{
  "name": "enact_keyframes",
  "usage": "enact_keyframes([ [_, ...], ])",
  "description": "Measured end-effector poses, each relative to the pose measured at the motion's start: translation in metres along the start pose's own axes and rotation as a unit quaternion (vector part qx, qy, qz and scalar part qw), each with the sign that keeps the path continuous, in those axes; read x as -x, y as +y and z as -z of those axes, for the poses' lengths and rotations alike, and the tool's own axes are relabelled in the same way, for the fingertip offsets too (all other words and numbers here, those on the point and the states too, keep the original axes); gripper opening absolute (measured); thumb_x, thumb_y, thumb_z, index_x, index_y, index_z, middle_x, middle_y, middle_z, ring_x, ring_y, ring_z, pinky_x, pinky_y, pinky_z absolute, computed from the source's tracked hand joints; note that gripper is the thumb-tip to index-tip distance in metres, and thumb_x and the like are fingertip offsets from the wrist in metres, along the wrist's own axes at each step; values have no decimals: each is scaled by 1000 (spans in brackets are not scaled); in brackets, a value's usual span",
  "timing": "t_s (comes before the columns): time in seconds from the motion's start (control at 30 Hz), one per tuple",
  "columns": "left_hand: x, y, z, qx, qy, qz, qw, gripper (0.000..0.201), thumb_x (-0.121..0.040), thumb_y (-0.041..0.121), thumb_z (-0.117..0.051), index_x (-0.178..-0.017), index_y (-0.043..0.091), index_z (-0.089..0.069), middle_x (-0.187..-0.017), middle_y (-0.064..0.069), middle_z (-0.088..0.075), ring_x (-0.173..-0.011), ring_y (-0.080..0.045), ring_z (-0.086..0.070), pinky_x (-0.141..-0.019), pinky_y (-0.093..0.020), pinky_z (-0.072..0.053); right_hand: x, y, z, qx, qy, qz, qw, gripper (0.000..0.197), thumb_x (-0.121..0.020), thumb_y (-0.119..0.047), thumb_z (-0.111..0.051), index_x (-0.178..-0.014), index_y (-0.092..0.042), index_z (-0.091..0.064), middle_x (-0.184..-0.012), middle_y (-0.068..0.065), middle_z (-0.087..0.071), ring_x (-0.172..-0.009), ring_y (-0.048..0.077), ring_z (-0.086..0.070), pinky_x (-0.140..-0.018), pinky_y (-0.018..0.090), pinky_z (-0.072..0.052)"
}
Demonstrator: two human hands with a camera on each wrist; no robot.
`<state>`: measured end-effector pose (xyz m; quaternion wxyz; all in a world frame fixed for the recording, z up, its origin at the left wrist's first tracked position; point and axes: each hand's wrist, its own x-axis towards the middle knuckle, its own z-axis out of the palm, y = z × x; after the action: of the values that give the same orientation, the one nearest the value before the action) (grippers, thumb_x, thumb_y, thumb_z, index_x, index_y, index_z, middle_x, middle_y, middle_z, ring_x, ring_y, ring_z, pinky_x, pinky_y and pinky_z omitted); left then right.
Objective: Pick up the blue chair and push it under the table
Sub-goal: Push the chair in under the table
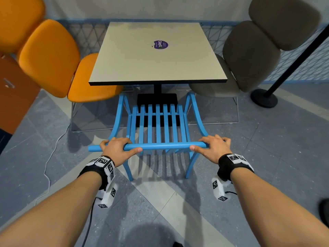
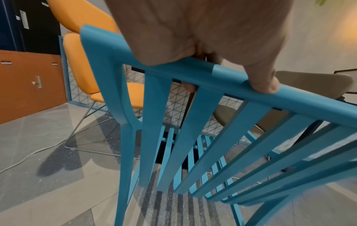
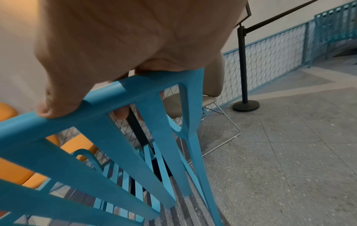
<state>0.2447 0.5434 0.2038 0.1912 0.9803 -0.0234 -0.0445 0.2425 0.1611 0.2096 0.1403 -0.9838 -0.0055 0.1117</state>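
A blue slatted chair (image 1: 157,125) stands in front of me, facing a square beige table (image 1: 156,56) on a black pedestal. Its front legs reach the table's near edge; the seat is outside the table. My left hand (image 1: 118,148) grips the left end of the chair's top rail (image 1: 165,146), fingers curled over it, thumb along the near side. My right hand (image 1: 211,147) grips the right end the same way. In the left wrist view the left hand (image 2: 203,50) wraps the rail (image 2: 289,99). The right wrist view shows my right hand (image 3: 125,53) round the rail's corner (image 3: 135,87).
An orange chair (image 1: 53,59) stands left of the table and a grey-brown chair (image 1: 249,57) right of it, both close to the blue chair's front legs. A black stanchion base (image 1: 264,98) sits at the right. A white cable (image 1: 48,161) runs over the floor at left.
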Motion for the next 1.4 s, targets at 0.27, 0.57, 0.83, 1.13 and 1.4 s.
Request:
enact_keyframes([
  [0.27,-3,-5,0,-4,-9,-14,1000,53,-72,85,-45,-74,34,-59,-65,12,-54,-80,-14,-52,-79,-41,-26,4,-5,-7,-3,32,-15,999,74,-68,-97,-29,-92,-39,-69,-84,-15,-61,-93,12,-47,-90,41,-22],
  [0.57,-5,10,-3,-1,-13,-14,1000,53,-72,84,-46,-75,33,-61,-66,13,-56,-81,-14,-52,-79,-40,-24,-2,8,5,-2,20,-12,1000,76,-65,-98,-29,-90,-39,-69,-83,-16,-61,-94,13,-48,-86,39,-20],
  [0.83,-4,8,0,-7,-35,-16,999,60,-70,88,-36,-80,35,-62,-70,13,-59,-84,-13,-52,-79,-41,-26,3,4,1,3,23,-17,1000,76,-68,-97,-27,-98,-40,-68,-87,-13,-61,-94,15,-48,-95,43,-24],
  [1.13,0,22,10,-54,-82,0,995,67,-72,88,-31,-89,36,-69,-72,12,-62,-81,-11,-54,-80,-41,-27,19,8,-1,-15,0,-12,1000,71,-71,-94,-31,-101,-41,-68,-91,-15,-61,-99,14,-48,-92,42,-22],
  [1.4,8,27,-3,11,-37,11,999,66,-61,93,-35,-83,39,-66,-78,14,-61,-84,-9,-54,-80,-39,-27,5,23,10,-3,-14,1,1000,67,-69,-95,-30,-91,-43,-66,-86,-17,-60,-98,13,-48,-96,44,-23],
])
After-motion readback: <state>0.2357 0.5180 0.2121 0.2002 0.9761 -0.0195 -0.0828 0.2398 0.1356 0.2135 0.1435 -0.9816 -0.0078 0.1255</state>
